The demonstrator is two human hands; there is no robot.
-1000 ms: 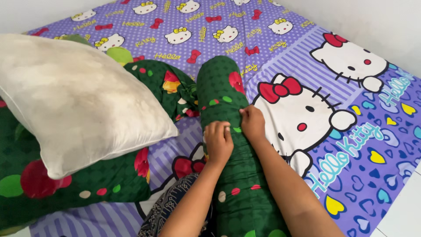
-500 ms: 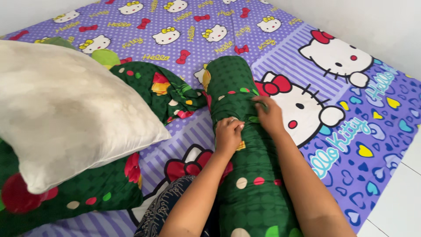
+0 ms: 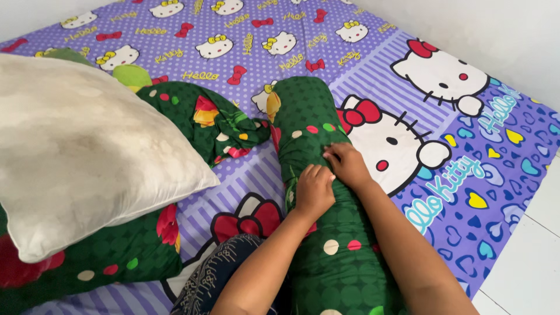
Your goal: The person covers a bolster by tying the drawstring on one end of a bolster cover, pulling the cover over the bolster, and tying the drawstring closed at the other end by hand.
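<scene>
Pinching bolster cover with left hand and right hand, both closed; lying left, bare pillow over green one; crumpled cover on bed.

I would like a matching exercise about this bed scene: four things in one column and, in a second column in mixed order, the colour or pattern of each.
Things
1. bolster under both hands
2. bare pillow
3. bed sheet
4. crumpled cover

Descriptions
A. purple, printed with white cartoon cats and red bows
B. plain off-white with faint stains
C. long green roll with coloured dots, lying along the bed
D. loose green cloth with red and yellow patches, bunched beside the roll

Pairs: 1-C, 2-B, 3-A, 4-D

The left hand and right hand pinch the bolster's fabric.
</scene>
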